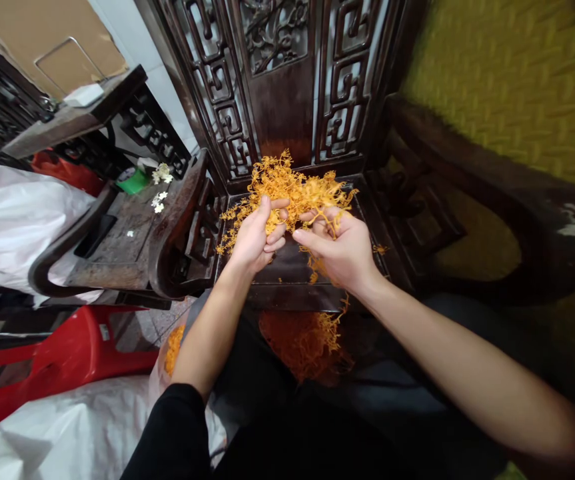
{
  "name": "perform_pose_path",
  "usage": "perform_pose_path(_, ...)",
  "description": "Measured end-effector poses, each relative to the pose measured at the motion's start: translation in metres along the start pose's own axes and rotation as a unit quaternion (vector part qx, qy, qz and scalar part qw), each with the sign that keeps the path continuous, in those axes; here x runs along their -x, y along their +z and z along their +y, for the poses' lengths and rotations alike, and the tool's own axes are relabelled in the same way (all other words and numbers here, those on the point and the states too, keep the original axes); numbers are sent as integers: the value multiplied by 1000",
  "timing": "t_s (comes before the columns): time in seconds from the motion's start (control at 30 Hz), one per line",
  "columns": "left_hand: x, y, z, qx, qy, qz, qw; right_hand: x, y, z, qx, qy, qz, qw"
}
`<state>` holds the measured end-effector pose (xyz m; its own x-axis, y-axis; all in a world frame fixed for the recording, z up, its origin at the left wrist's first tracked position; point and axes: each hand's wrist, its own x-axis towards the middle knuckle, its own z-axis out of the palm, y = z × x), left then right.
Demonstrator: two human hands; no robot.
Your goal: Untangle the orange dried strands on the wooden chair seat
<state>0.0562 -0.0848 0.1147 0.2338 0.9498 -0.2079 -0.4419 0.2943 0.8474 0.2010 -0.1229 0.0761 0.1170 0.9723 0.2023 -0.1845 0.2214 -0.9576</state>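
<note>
A heap of thin orange branching pieces, perhaps plastic, lies on the dark wooden chair seat. At the heap's near left side, my left hand is closed, with small orange bits showing between its curled fingers. Close by on the right, my right hand pinches an orange branching strand, its thumb pointing toward the left hand. A few strands hang below the right hand, near the seat's front edge. More orange strands are lower down, between the legs. The fingers partly hide what each hand grips.
Behind the heap rises a carved chair back. Curved wooden armrests flank the seat. At left, a second wooden chair carries green tape and pale small pieces. A red plastic stool and white sacks stand below.
</note>
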Motion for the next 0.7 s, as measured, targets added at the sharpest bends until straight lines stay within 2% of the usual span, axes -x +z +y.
perform_pose_path(0.17, -1, -1, -6, -70, 62, -10, 996, -2, -5, -7, 62, 3, -56, 996)
perform_pose_path(0.27, -1, -5, -9, -148, 119, -14, 982, -5, -7, -8, 109, 20, -90, 990)
perform_pose_path(0.4, -2, -12, -10, -299, 225, -25, 927, -4, -8, -10, 131, 29, -128, 983)
perform_pose_path(0.47, -4, -13, -9, -353, 265, -11, 897, -2, -7, -12, 139, 20, -124, 982)
perform_pose_path(0.53, -5, -13, -8, -376, 286, 1, 881, -1, -8, -13, 143, 0, -101, 985)
perform_pose_path(0.6, -5, -12, -10, -368, 281, 3, 886, 0, -8, -15, 152, -27, -81, 985)
perform_pose_path(0.7, -2, -5, -22, -299, 228, -6, 927, -2, -9, -17, 181, -48, -78, 979)
